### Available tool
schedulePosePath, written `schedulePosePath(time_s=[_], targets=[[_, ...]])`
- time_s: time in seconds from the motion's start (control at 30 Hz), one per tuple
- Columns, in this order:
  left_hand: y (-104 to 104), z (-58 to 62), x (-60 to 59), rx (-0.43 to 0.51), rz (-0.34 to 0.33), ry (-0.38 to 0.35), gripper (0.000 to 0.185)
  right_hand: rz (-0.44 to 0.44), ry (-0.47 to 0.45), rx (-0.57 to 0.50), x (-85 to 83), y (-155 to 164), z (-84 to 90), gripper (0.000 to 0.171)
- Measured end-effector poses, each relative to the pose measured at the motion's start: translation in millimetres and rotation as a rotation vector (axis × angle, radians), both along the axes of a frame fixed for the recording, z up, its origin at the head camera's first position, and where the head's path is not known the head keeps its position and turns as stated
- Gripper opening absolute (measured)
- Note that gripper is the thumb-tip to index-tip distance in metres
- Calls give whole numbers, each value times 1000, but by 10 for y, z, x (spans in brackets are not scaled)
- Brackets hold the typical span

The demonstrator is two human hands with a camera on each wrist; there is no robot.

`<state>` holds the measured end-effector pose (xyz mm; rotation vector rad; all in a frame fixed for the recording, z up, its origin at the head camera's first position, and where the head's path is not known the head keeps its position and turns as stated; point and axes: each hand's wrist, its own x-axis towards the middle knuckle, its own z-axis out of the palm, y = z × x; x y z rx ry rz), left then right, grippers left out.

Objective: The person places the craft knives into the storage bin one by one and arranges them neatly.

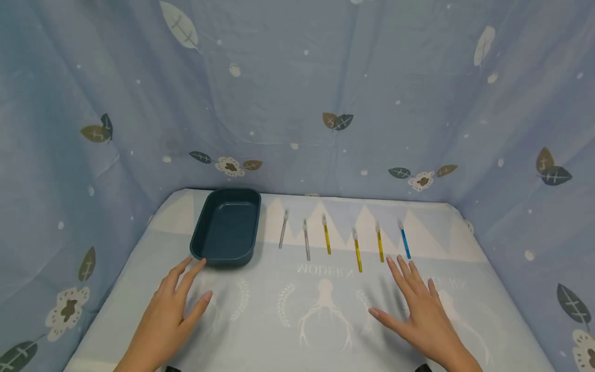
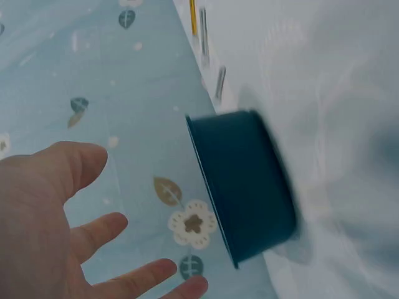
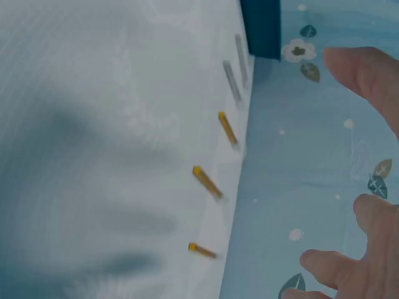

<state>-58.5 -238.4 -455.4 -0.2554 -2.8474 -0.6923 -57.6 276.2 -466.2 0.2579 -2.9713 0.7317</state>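
As I tallied remotely, the pale printed tablecloth (image 1: 260,333) held one deep, dark-teal rectangular tray (image 1: 230,262); to its right lay two slim silver-grey rods (image 1: 307,247), three slim yellow rods (image 1: 358,256) and one slim blue rod (image 1: 405,244), each tipped with a translucent cap (image 1: 285,215). I logged fingers spread on both: left hand (image 1: 165,312) near the tray, right hand (image 1: 420,316) near the blue rod.

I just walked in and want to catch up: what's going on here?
A person holds both open hands over a table, gripping nothing. The left hand is near the close edge of a dark teal tray; the right hand is nearest the yellow and blue pen-like tools. Six tools lie in a loose row right of the tray: two silver tools, three yellow tools and one blue tool. None shows inside the tray.
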Motion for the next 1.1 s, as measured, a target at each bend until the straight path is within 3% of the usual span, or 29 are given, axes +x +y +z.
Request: schedulePosePath(time_s=[0.17, 0.37, 0.57, 0.77, 0.97, 1.1], targets=[[-206, -34, -151, 131, -10, -54, 72, 53, -19, -107, -138, -106, 62, 113], [-450, -140, -326, 279, -54, -27, 71, 122, -21, -249, -294, -285, 79, 113], [-601, -165, -565, 334, -95, -61, 70, 144, 14, -366, -400, -400, 76, 105], [-688, -150, -757, 424, -150, -188, 70, 159, -74, -538, -484, -428, 63, 98], [-728, -139, -930, 421, -177, -214, 70, 201, -145, -687, -667, -503, 43, 93], [-790, -170, -1088, 473, -178, -254, 72, 224, -158, -737, -837, -625, 43, 90]])
